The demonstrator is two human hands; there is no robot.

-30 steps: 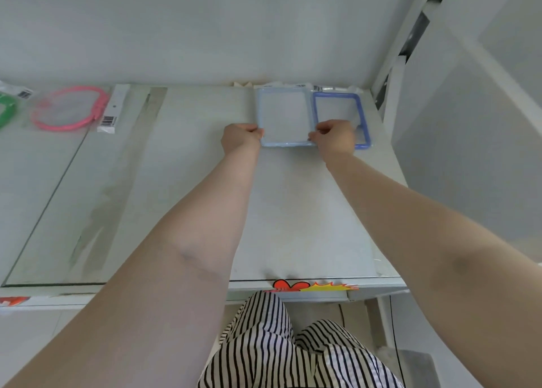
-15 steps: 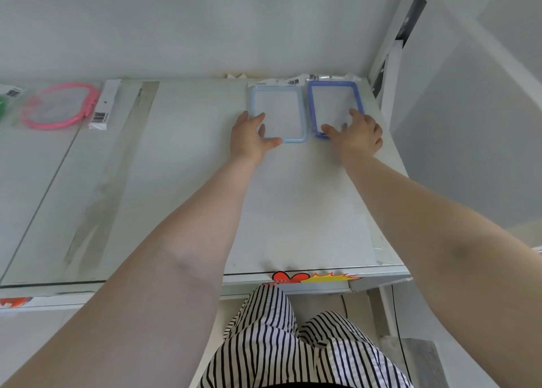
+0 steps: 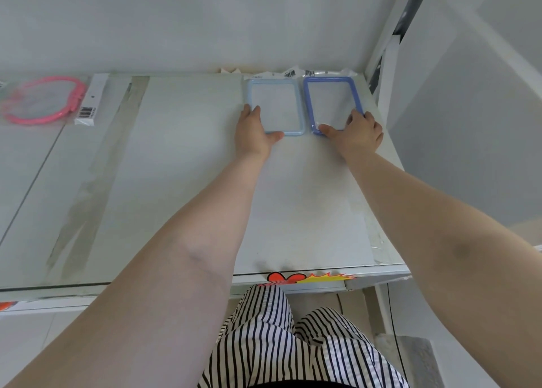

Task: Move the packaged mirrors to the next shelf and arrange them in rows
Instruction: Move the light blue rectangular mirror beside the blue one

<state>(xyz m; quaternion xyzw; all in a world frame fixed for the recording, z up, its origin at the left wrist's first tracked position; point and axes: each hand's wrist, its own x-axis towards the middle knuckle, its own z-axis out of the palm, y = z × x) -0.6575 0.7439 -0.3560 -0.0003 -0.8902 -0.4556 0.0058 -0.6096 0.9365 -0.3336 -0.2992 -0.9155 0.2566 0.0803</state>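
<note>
Far left of the left hand (image 3: 254, 132), a pink round mirror (image 3: 44, 99) lies in its packet. That hand rests flat, fingers spread, on the light blue mirror (image 3: 275, 107)'s near-left corner. Just beside it, the right hand (image 3: 356, 132), fingers apart, presses the dark blue mirror (image 3: 333, 103)'s near edge at the back of the shelf (image 3: 187, 167).

Two packaged mirrors lie side by side at the back right corner of a shelf (image 3: 187, 182), one mirror (image 3: 275, 107) left of the other mirror (image 3: 333, 103). A third mirror (image 3: 44, 100) lies far left, a boxed item (image 3: 89, 101) just beside it.
</note>
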